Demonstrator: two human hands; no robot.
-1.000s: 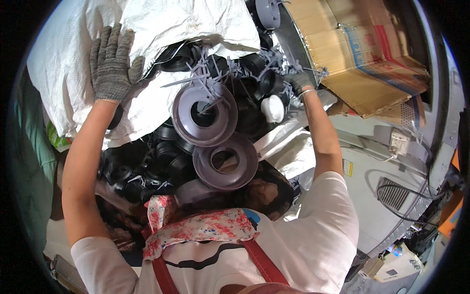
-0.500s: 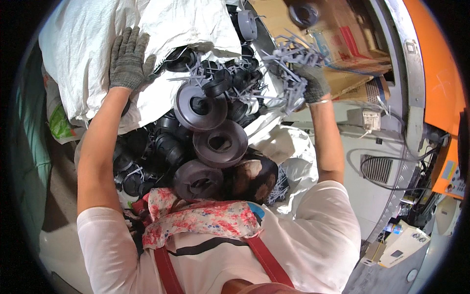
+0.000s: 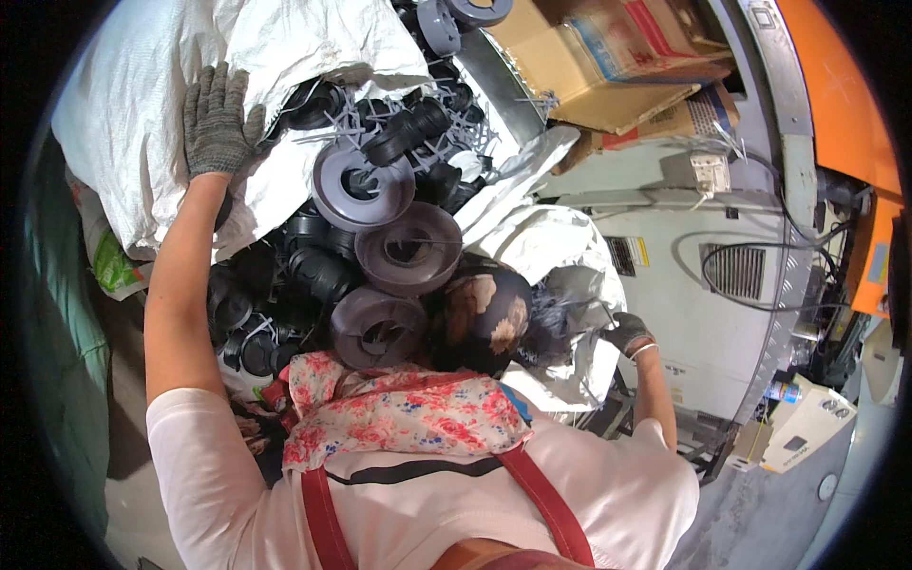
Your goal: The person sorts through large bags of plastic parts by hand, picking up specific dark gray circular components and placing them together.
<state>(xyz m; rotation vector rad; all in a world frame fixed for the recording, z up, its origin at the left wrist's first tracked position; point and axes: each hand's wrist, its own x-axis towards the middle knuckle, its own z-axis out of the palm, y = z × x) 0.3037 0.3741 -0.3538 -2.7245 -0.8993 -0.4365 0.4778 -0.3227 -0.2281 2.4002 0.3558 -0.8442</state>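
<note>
My left hand point(image 3: 217, 123), in a grey knit glove, lies flat with its fingers spread on a white woven sack point(image 3: 142, 142). From that sack's mouth spill black ring-shaped plastic parts point(image 3: 408, 131) and thin grey plastic sprues point(image 3: 353, 119). My right hand point(image 3: 629, 334), gloved too, is low on the right at the rim of a second white sack point(image 3: 591, 366); its fingers are mostly hidden. Beside it, over that sack's mouth, a dark grey clump point(image 3: 562, 313) is smeared by motion, perhaps sprues. Three grey dished rings point(image 3: 408, 275) sit stacked nearest my body.
An opened cardboard box point(image 3: 589, 85) stands at the far right, above a light machine panel point(image 3: 665, 285) with a socket box point(image 3: 710, 174) and loose black cable. A dark round object with tan patches point(image 3: 499, 309) is close to my chest. Orange equipment point(image 3: 850, 85) stands at the right edge.
My right hand has swung down from the upper right, where it held a bunch of grey sprues, to the right-hand sack. The bunch has left its upper place. My left hand stays on the sack.
</note>
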